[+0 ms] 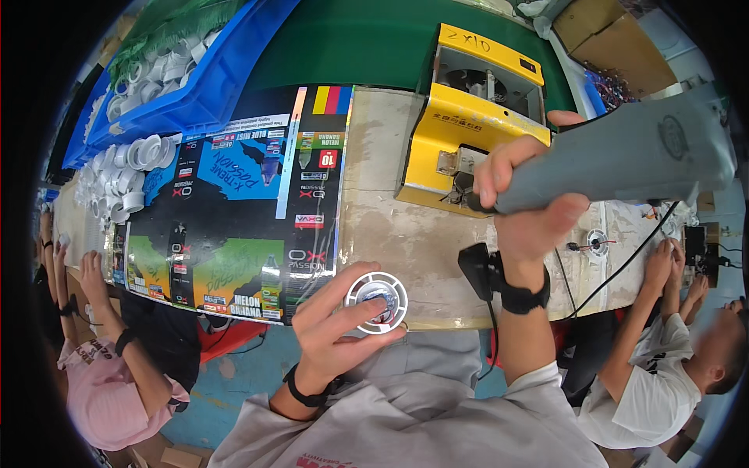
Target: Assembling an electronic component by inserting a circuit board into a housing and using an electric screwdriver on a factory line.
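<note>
My left hand (331, 324) grips a white round plastic housing (399, 303) near the bench's front edge. One finger presses into its middle, where silvery material and bits of red wire show; the finger partly covers them. My right hand (527, 230) is closed around the narrow end of a grey handheld power tool (624, 152), whose bulky body points to the upper right. The tool's dark tip (480, 204) is just in front of a yellow machine (460, 125); whether they touch I cannot tell.
A blue bin (195, 101) of white plastic rings stands at the far left, with a pile of rings (121, 179) beside it. Printed sheet (234, 195) covers the left bench. A wired round part (597, 242) lies right, near a black cable (624, 265). People work on both sides.
</note>
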`<state>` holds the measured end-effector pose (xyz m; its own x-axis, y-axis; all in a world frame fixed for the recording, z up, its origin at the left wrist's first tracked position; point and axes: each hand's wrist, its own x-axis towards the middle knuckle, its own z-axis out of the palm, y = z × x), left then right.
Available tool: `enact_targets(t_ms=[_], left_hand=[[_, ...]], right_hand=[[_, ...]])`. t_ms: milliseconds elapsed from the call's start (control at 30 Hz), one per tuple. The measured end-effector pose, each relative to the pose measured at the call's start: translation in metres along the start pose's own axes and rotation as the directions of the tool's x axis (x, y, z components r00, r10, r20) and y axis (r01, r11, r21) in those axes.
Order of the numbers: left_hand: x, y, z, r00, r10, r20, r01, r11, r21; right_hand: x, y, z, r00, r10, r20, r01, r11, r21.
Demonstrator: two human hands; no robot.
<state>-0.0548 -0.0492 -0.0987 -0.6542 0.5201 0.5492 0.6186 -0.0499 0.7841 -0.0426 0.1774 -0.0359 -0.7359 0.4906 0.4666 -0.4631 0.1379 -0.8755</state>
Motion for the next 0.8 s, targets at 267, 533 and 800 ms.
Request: enact_targets(t_ms=[267,533,800], left_hand=[[0.018,0.004,0.008,0.996,0.092,-0.01,-0.092,0.995,-0.04],[0.02,0.008,0.011,0.988,0.154,-0.007,-0.154,0.985,-0.083],[0.014,0.005,0.012,0.995,0.103,0.011,-0.101,0.988,-0.12]], right_hand=[[-0.034,-0.058,0.009,0.971,-0.056,0.233,-0.055,0.894,0.445],[-0.043,-0.068,0.017,0.925,-0.015,0.38,-0.182,0.86,0.476],[-0.064,-0.048,0.018,0.925,-0.03,0.379,-0.183,0.84,0.511]])
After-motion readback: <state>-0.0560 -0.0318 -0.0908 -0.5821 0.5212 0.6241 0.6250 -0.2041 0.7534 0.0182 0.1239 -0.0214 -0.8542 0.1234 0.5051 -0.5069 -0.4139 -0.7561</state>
